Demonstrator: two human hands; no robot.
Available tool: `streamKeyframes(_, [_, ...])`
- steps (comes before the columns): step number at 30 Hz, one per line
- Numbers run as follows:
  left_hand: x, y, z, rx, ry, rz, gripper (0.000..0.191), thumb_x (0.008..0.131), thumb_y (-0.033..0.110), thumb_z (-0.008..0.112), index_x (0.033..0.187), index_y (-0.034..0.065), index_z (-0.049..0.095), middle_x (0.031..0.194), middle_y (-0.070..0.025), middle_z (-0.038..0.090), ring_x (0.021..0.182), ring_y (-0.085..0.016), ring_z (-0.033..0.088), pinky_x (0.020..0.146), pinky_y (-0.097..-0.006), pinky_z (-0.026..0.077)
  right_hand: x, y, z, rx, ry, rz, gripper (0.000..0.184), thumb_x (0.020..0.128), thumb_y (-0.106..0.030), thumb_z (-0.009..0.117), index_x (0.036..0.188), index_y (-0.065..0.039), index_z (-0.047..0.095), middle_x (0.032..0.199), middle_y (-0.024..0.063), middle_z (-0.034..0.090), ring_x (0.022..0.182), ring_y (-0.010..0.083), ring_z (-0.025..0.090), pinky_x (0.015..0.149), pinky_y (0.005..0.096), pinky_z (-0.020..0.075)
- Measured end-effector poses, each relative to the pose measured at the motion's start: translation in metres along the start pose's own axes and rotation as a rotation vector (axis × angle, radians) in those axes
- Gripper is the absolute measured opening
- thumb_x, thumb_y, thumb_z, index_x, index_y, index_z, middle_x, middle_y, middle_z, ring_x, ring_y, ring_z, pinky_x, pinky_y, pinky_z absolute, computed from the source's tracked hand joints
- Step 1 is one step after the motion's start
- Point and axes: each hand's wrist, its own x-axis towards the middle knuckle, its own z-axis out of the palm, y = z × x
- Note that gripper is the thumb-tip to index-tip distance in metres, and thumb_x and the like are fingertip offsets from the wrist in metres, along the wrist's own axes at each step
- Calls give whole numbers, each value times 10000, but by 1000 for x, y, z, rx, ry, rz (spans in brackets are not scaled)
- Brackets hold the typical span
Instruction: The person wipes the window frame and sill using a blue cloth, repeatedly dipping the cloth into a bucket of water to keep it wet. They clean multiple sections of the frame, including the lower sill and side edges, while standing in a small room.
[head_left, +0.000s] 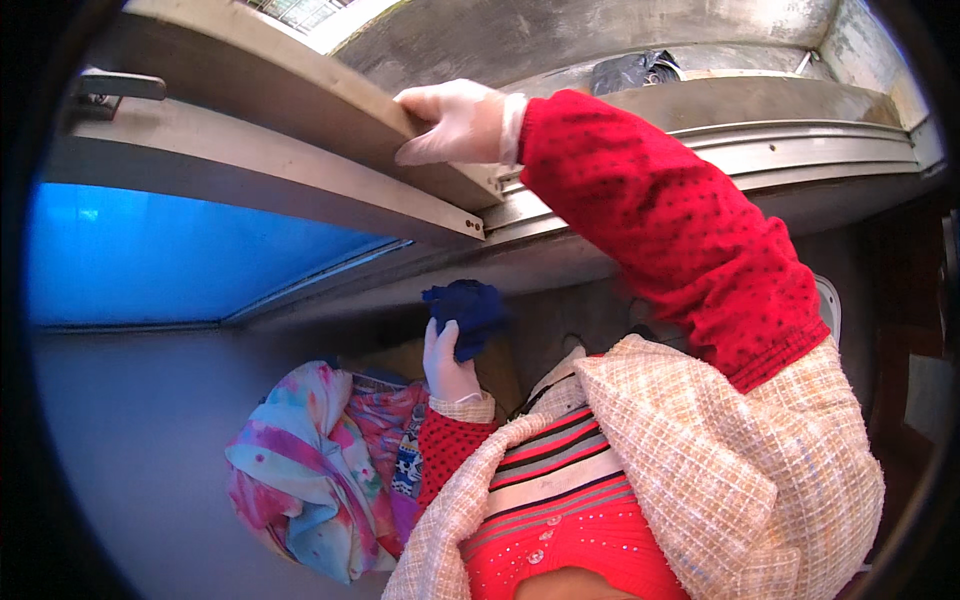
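Note:
My right hand (457, 124), in a thin whitish glove and a red dotted sleeve cover, grips the edge of a metal sliding-window frame (337, 94) at the upper middle. Lower down, my left hand (450, 367), gloved too, holds a crumpled dark blue cloth (469, 311) between thumb and fingers, below the sill. A second window sash (285, 176) with a handle (124, 85) at its left lies beside the gripped one. The metal window track (810, 154) runs off to the right. Part of my right hand's fingers is hidden behind the frame edge.
A heap of colourful patterned fabric (307, 465) lies at the lower left, beside my left arm. Beyond the track are a concrete ledge (757, 101) and a black plastic bag (630, 71). A blue pane (180, 247) fills the left. A white rim (831, 307) shows behind my right arm.

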Motion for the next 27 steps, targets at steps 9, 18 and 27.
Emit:
streamKeyframes(9, [0, 1, -4, -21, 113, 13, 491, 934, 91, 597, 1406, 5, 492, 1298, -116, 611, 1178, -237, 595, 1021, -372, 465, -81, 18, -92, 144, 56, -21, 485, 899, -158, 734, 1328, -8, 566, 1169, 68, 670, 1103, 162, 599, 997, 315, 459])
streamKeyframes(18, [8, 4, 8, -18, -50, -38, 487, 935, 97, 601, 1399, -6, 499, 1289, -112, 614, 1175, -232, 600, 1022, -367, 472, -245, 0, -266, -21, 201, 127, 567, 900, -104, 627, 1437, 2, 479, 1378, 75, 573, 1281, 181, 498, 1106, 349, 364])
streamKeyframes(27, [11, 8, 14, 58, -172, -57, 466, 934, 92, 600, 1379, -15, 517, 1267, -105, 628, 1124, -225, 628, 989, -344, 499, -431, 0, -350, 102, 1137, 30, 521, 1003, -310, 606, 1448, -66, 492, 1389, 60, 573, 1207, 152, 570, 984, 319, 434])
